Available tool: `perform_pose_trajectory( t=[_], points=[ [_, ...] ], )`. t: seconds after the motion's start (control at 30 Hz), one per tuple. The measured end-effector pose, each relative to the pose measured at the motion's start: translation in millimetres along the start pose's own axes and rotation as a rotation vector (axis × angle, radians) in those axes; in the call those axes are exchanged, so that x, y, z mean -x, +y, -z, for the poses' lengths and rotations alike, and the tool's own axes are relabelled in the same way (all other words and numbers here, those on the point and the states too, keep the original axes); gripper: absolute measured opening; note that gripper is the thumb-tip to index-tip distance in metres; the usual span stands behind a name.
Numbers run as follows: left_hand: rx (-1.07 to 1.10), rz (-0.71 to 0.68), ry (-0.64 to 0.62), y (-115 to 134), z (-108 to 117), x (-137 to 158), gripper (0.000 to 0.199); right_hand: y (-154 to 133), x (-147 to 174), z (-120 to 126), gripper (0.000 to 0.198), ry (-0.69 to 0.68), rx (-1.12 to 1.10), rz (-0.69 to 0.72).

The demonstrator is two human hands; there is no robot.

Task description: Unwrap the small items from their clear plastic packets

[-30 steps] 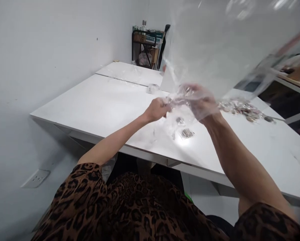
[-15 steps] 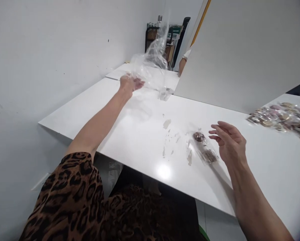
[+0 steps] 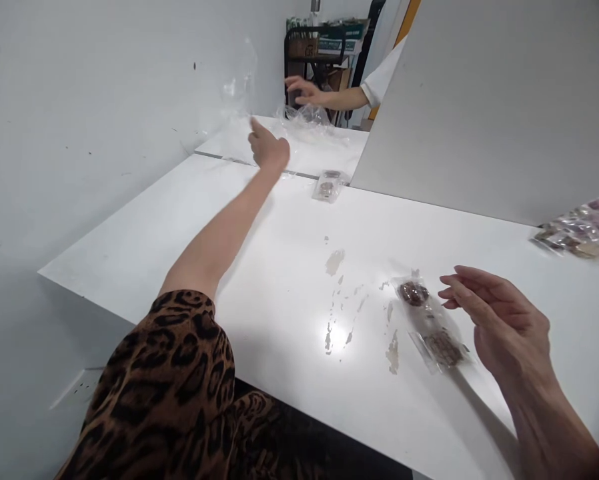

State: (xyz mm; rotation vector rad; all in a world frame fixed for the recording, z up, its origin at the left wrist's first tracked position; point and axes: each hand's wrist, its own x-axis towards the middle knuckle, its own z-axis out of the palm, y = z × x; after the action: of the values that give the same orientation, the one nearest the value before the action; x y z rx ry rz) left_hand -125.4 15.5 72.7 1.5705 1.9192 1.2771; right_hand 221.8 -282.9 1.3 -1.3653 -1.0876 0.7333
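Note:
My left hand (image 3: 268,148) is stretched out over the far edge of the white table (image 3: 189,220), thumb apart from the fingers. Thin clear plastic film (image 3: 239,100) rises just beyond it; whether the fingertips touch the film is unclear. Near the far edge lies a small clear packet (image 3: 328,187) with round brown pieces inside. My right hand (image 3: 502,317) hovers open, fingers loosely bent, just right of a clear two-part packet (image 3: 432,327). That packet lies flat, with a dark round piece at its far end and a brown patterned piece at its near end.
Another person's hand (image 3: 307,91) reaches in above crumpled clear plastic (image 3: 309,120) on the farther table. A tall grey panel (image 3: 479,100) stands behind the table. Many wrapped pieces (image 3: 587,230) are heaped at right. A dark rack (image 3: 314,43) holds boxes at the back.
The clear plastic near my left hand has moved left, and that hand has turned. The other person's hand has come into fuller view. My right hand stays beside the two-part packet as the view shifts.

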Motion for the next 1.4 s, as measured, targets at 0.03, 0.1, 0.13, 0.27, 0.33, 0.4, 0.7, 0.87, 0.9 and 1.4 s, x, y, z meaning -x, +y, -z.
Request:
perform_pose_trajectory(
  t=[0.03, 0.1, 0.13, 0.27, 0.33, 0.4, 0.7, 0.87, 0.9, 1.4],
  points=[
    [-0.033, -0.001, 0.004, 4, -14, 17, 0.062, 0, 0, -1, 0.035, 0.004, -0.011, -0.005],
    [-0.203, -0.044, -0.182, 12, -41, 48, 0.063, 1, -1, -3, 0.034, 0.005, -0.016, -0.010],
    [-0.250, -0.044, -0.270, 14, -54, 62, 0.067, 3, -1, -4, 0.034, 0.004, -0.013, -0.009],
    [-0.380, -0.102, -0.422, 15, -92, 91, 0.073, 11, -3, -6, 0.039, -0.036, 0.037, 0.004],
    [-0.421, -0.144, -0.400, 12, -98, 95, 0.062, 13, -3, -4, 0.041, -0.069, 0.135, 0.035],
    [-0.418, -0.151, -0.363, 9, -95, 96, 0.055, 12, -4, 0, 0.039, -0.091, 0.290, 0.084],
    [0.636, 0.329, -0.542, 12, -23, 166, 0.013, 6, -9, 4, 0.036, -0.082, 0.284, 0.122],
    [1.109, 0.503, -0.802, 37, 5, 232, 0.010, 2, -7, -9, 0.045, -0.186, -0.110, -0.023],
    [1.156, 0.496, -0.844, 42, 6, 244, 0.013, -1, -6, -11, 0.048, -0.209, -0.193, -0.058],
    [1.185, 0.586, -1.214, 45, -29, 298, 0.051, -26, 0, -2, 0.046, -0.381, -0.359, -0.049]
  ],
)
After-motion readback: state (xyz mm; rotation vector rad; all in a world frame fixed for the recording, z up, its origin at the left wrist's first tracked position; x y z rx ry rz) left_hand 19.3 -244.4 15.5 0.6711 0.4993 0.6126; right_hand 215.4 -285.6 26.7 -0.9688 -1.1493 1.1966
